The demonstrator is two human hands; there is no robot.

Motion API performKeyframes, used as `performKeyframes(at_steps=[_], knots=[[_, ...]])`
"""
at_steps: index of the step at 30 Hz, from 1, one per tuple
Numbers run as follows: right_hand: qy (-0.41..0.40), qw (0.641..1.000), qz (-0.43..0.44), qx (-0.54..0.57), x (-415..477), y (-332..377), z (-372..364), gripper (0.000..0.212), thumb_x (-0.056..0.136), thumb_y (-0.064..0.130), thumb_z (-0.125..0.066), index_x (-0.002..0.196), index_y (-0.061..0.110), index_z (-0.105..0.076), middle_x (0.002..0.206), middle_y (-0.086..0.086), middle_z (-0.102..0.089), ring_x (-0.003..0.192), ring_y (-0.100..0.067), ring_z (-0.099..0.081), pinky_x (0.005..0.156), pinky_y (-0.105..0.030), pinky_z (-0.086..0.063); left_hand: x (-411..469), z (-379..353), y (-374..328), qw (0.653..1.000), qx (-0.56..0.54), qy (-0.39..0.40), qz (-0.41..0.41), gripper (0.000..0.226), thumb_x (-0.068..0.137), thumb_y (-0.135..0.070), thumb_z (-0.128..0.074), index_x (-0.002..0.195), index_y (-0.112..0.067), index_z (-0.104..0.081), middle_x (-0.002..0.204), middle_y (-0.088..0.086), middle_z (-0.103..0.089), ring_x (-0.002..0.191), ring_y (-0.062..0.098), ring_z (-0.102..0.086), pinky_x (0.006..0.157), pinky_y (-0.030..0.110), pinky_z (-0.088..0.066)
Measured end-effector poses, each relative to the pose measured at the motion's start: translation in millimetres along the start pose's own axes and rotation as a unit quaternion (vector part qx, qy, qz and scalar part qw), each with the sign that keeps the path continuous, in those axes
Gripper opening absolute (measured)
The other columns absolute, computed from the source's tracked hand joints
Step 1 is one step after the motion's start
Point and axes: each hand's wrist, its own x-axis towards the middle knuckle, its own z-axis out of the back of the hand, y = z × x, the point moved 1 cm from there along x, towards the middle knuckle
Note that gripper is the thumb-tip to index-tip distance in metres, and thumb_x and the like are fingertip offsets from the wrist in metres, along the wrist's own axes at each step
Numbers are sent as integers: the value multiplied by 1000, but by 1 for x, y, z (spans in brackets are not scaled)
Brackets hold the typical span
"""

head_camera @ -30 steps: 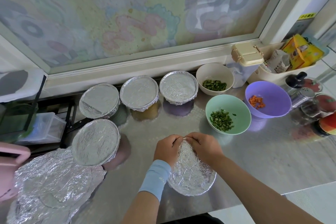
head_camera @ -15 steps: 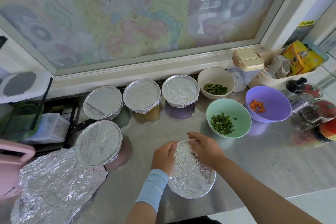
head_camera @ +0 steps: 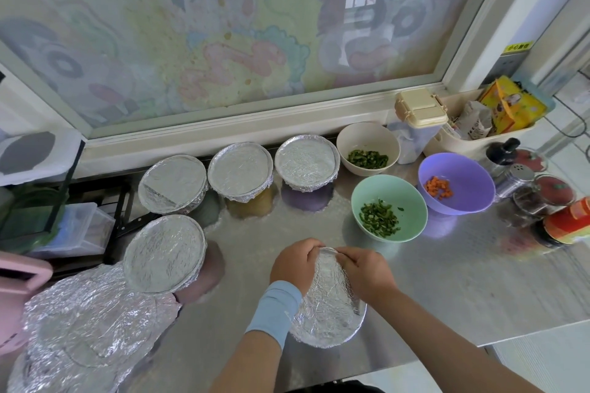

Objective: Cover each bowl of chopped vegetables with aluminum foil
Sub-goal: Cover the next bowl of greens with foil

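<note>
Down at six o'clock on the steel counter sits the bowl being wrapped, hidden under its foil. The sheet is crinkled and dull silver, stretched flat over the top and folded down round the near rim. The left hand, with a pale blue wristband, and the right hand meet at the bowl's far edge. Both have their fingers curled tight, pinching the foil against the rim.

Four finished bowls stand from nine to twelve o'clock, each with a smooth, taut foil cap. Three are uncovered towards two o'clock. A mint bowl and a beige bowl hold chopped green pieces. A purple bowl holds carrot cubes. Crumpled spare foil lies at eight o'clock.

A yellow sticker on the window frame at two o'clock bears dark characters too small to read. The print on the yellow box is no clearer.
</note>
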Motion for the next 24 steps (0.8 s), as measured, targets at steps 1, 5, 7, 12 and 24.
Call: performKeyframes(at_steps=[1,5,7,12,24], knots=[[4,1000,-1,-9,0,1,0,21,97,34,-55,106,44,-72,86,14,-73,83,-8,-64,76,-26,-51,0,0,-1,1000,2,-2,-3,26,100,-22,-48,113,-27,-69,111,-11,-70,102,11,-62,86,20,-44],[-17,999,23,-21,2,7,-3,26,95,26,-56,116,39,-67,100,16,-72,91,-8,-65,80,-23,-50,-5,-2,-2,1000,13,-10,-22,30,101,-22,-46,119,-34,-66,117,-17,-68,105,6,-61,89,17,-44],[-45,997,50,-25,3,9,-7,24,94,25,-58,112,36,-69,100,17,-73,89,-7,-66,81,-25,-51,-5,-4,-1,999,15,-19,-21,29,100,-22,-46,117,-33,-68,114,-15,-69,102,7,-62,86,17,-44],[-70,993,83,-37,6,1,-14,17,96,34,-57,100,31,-73,85,11,-74,76,-13,-67,70,-33,-53,-4,-4,1,999,20,-34,-4,24,99,-27,-48,111,-30,-68,105,-12,-71,95,10,-63,81,22,-47],[-87,985,142,-52,6,-1,-15,17,97,28,-58,104,30,-72,85,10,-73,75,-13,-66,64,-28,-50,-8,-6,1,999,4,-52,13,22,99,-26,-49,106,-33,-69,94,-13,-72,85,9,-63,72,18,-44]])
